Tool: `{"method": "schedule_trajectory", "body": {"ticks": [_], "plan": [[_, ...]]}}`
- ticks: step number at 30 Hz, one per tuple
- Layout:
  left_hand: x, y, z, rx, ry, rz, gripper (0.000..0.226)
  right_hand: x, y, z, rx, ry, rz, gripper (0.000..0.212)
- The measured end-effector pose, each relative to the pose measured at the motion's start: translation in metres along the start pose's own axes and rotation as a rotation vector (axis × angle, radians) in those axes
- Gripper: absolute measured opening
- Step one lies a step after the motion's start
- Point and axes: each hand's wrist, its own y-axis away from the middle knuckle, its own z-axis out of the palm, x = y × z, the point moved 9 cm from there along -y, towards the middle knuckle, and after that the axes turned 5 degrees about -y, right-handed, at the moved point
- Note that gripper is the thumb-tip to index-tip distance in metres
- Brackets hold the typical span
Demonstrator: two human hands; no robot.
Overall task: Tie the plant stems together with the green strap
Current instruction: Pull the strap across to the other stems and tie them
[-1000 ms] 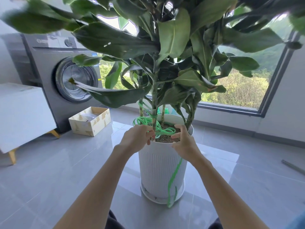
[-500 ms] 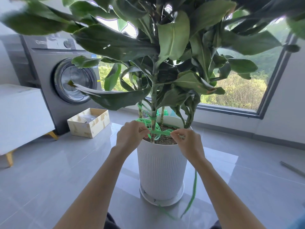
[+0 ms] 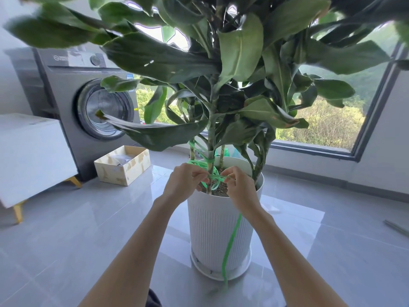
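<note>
Blurred leaves (image 3: 155, 60) run off the top edge. The left hand (image 3: 183, 185) and right hand (image 3: 241, 189) hide where the green strap (image 3: 230, 242) crosses, possibly knotted.

Only one cam, head-worn wide-angle, looking forward and down along both forearms. Left hand (image 3: 183, 182) and right hand (image 3: 240, 188) on the green strap (image 3: 230, 242) sit dead centre over the white pot (image 3: 210, 231), pretty close. Leaves (image 3: 159, 56) crowd the top; it faces the window (image 3: 327, 127), washing machine (image 3: 66, 107) off left.
</note>
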Motion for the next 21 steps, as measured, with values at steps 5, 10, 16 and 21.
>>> {"method": "schedule_trajectory", "body": {"ticks": [5, 10, 16, 21], "plan": [[-0.002, -0.007, 0.002, 0.022, 0.092, -0.01, 0.011, -0.002, -0.011, 0.009, -0.019, 0.021, -0.053, 0.018], [-0.023, -0.02, -0.004, 0.131, 0.029, -0.107, 0.013, 0.011, -0.022, -0.011, 0.174, 0.009, 0.028, 0.02], [-0.04, -0.03, 0.008, 0.136, 0.118, -0.192, 0.019, 0.03, -0.031, -0.021, 0.355, 0.054, 0.15, 0.02], [-0.04, -0.037, 0.016, 0.143, 0.158, -0.213, 0.023, 0.029, -0.043, -0.012, 0.359, 0.012, 0.145, 0.02]]}}
